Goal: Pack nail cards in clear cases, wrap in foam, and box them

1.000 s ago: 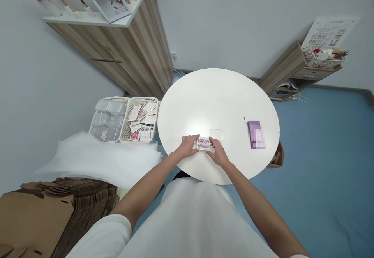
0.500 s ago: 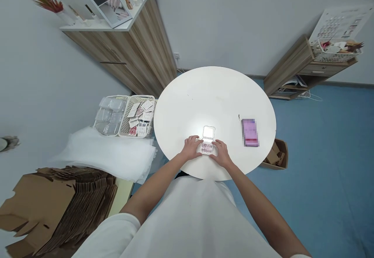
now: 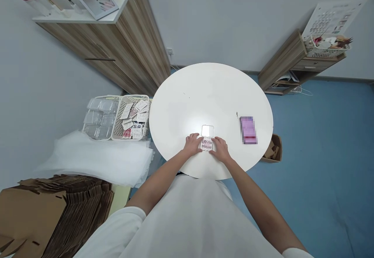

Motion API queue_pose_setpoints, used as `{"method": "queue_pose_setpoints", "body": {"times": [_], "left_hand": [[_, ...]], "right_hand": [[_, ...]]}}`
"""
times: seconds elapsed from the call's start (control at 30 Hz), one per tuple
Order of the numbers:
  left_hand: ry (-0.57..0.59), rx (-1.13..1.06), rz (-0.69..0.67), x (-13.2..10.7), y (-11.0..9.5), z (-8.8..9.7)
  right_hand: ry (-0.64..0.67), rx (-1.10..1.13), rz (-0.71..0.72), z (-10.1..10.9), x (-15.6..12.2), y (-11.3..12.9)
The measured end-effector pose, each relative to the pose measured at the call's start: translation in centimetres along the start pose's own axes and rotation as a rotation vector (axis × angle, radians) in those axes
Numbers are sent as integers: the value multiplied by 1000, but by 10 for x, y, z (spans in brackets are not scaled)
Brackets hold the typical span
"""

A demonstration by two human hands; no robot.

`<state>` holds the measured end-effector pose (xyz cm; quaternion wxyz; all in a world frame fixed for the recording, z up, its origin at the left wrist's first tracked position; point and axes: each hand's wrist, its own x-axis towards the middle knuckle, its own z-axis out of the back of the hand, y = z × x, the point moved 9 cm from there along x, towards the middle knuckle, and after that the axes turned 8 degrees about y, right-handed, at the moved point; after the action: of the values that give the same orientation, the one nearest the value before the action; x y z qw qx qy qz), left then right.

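Observation:
A small clear plastic case of press-on nails (image 3: 207, 144) lies on the white oval table (image 3: 213, 90), near its front edge. Rows of pinkish nails show in the tray, and the lid (image 3: 207, 131) stands open on the far side. My left hand (image 3: 193, 144) holds the case's left edge, thumb near the front corner and fingers towards the hinge. On the opposite edge, my right hand (image 3: 221, 149) grips in the same way, its fingers curved round the side.
A blurred purple object (image 3: 248, 130) lies on the table's right side. At left are a basket of nail cards (image 3: 120, 123), a basket of clear plastic packs (image 3: 101, 117), white foam sheets (image 3: 99, 158) and folded cardboard (image 3: 32, 215). A cardboard box (image 3: 276, 152) stands on the floor at right.
The whole view has shifted slightly as my head moved. Both hands stay at the sides of the case, with little change in their grip, and the lid remains open.

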<state>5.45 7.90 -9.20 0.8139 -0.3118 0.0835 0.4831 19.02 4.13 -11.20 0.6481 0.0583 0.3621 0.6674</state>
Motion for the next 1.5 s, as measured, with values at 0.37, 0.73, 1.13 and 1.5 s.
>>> {"method": "queue_pose_setpoints", "body": {"times": [0.37, 0.73, 1.13, 1.5], "left_hand": [[-6, 40, -18, 1, 1, -6], [2, -4, -5, 0, 2, -7], [-20, -809, 200, -21, 28, -28], [-74, -1067, 290, -22, 26, -41]], "right_hand": [[-11, -47, 2, 3, 0, 1], [4, -71, 2, 4, 2, 2], [-46, 432, -130, -4, -15, -13], [-25, 773, -257, -12, -16, -17]]}}
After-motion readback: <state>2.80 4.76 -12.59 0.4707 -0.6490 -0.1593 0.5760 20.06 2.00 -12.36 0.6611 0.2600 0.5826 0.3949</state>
